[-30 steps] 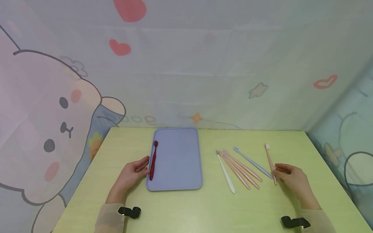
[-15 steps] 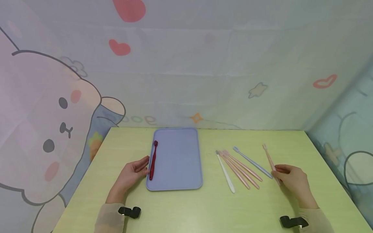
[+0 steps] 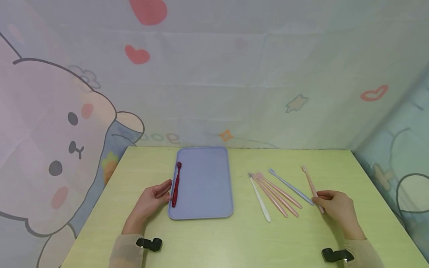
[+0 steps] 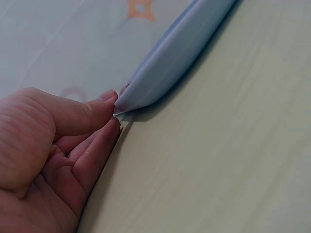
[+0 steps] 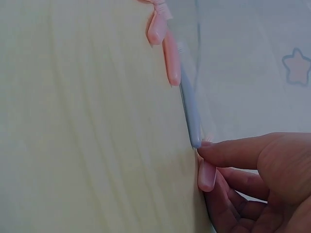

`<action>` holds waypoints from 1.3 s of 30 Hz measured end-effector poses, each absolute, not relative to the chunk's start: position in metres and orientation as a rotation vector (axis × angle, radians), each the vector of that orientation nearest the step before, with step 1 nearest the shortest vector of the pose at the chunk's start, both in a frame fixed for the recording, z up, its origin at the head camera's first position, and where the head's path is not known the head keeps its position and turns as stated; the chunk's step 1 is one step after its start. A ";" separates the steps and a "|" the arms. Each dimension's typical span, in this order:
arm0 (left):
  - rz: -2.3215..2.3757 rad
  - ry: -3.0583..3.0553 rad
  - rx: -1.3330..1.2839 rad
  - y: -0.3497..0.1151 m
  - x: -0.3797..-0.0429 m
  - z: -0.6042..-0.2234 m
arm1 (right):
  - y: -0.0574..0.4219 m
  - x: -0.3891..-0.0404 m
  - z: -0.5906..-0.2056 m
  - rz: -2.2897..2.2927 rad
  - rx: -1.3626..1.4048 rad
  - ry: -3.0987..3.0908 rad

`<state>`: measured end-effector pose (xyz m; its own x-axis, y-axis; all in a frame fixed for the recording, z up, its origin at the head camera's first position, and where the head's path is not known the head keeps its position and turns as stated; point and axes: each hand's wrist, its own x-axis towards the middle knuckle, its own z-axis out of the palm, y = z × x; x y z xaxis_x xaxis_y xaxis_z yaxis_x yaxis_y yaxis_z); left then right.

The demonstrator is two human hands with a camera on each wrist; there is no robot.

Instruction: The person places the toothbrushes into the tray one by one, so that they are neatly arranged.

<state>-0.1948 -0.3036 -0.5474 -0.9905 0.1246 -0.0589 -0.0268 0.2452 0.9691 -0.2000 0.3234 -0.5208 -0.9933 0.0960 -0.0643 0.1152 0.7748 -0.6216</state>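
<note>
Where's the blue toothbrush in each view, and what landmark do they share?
Head: the blue toothbrush lies right of centre, left of the right hand.
Left wrist: not in it.
Right wrist: just right of centre, handle end near that hand.
Shared landmark: the tabletop.

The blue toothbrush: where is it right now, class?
In the head view, the blue toothbrush lies on the table right of the tray, between three pink toothbrushes and the right hand.

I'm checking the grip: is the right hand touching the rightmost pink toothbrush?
Touching: the right wrist view shows the right hand pinching the pink toothbrush near its end, between thumb and fingers.
</note>
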 end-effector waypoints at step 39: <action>1.865 2.348 0.064 -0.304 -0.192 -0.545 | 0.344 -0.201 -0.517 -1.406 0.272 2.477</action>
<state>-0.1921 -0.3039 -0.5455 -0.9889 0.1217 -0.0847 -0.0549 0.2299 0.9717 -0.2015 0.3435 -0.5169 -0.9432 0.0250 -0.3314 0.2974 0.5086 -0.8080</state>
